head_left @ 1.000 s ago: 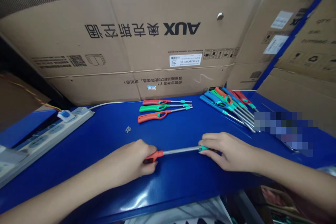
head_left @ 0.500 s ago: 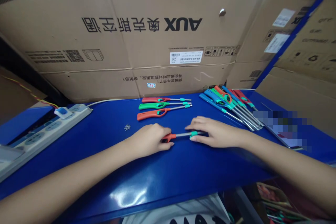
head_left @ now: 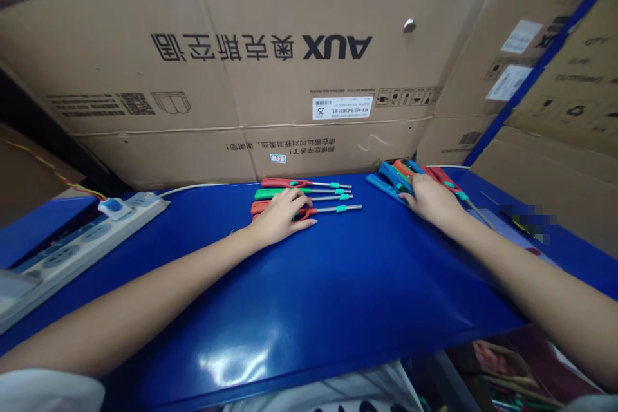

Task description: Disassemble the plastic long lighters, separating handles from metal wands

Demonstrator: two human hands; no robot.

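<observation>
My left hand (head_left: 277, 217) is closed over the handle of an orange long-nosed lighter (head_left: 327, 210). That lighter lies at the near side of a row of others, its metal tube pointing right. Behind it are a red lighter (head_left: 284, 183), a green lighter (head_left: 268, 194) and another orange lighter (head_left: 259, 206), partly covered by my hand. At the pile on the right, my right hand (head_left: 436, 201) grips a blue lighter (head_left: 398, 177), thumb on its near side. My hand hides most of the pile's tubes.
A blue table (head_left: 309, 309) runs beneath everything, with a cardboard wall (head_left: 270, 96) at the back. A white power strip (head_left: 82, 241) with a plug lies at the left. Beside my right forearm is a flat, partly blurred item (head_left: 502, 232). Below the table's front edge are stored things.
My left hand has moved back and left, laying the orange lighter in front of the row. My right hand has let go of its tube and moved back right to the pile.
</observation>
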